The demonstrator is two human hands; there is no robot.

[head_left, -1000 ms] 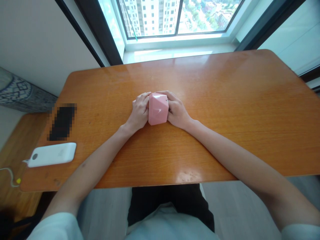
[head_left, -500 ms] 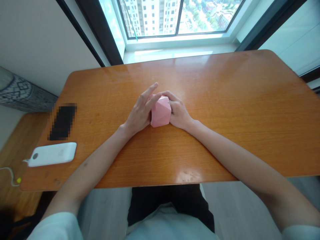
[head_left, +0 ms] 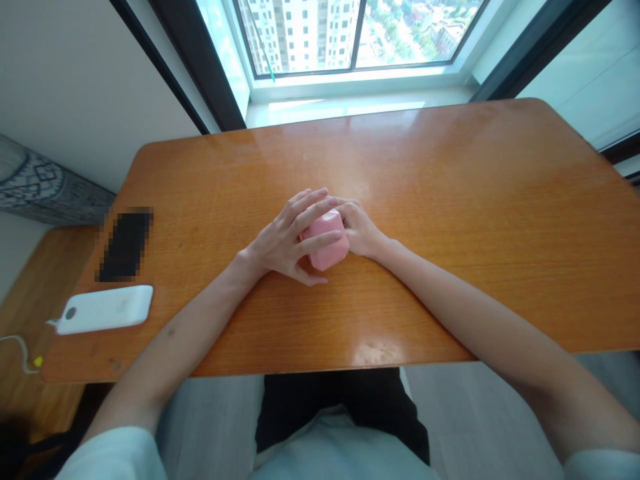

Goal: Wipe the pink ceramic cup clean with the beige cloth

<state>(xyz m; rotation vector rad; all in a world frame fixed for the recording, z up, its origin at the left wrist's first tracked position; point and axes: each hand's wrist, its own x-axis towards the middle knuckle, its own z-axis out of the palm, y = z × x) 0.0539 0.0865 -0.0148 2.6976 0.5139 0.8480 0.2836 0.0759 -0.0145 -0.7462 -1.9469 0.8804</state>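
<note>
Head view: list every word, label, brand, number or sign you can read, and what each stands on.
Nothing can be read: the white battery pack has a faint mark too blurred to read, the pixelated phone is blurred out, and the pink faceted block between the left hand and right hand shows no text.

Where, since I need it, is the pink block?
The pink block sits mid-table in the head view, under the left hand's fingers, against the right hand.
</note>
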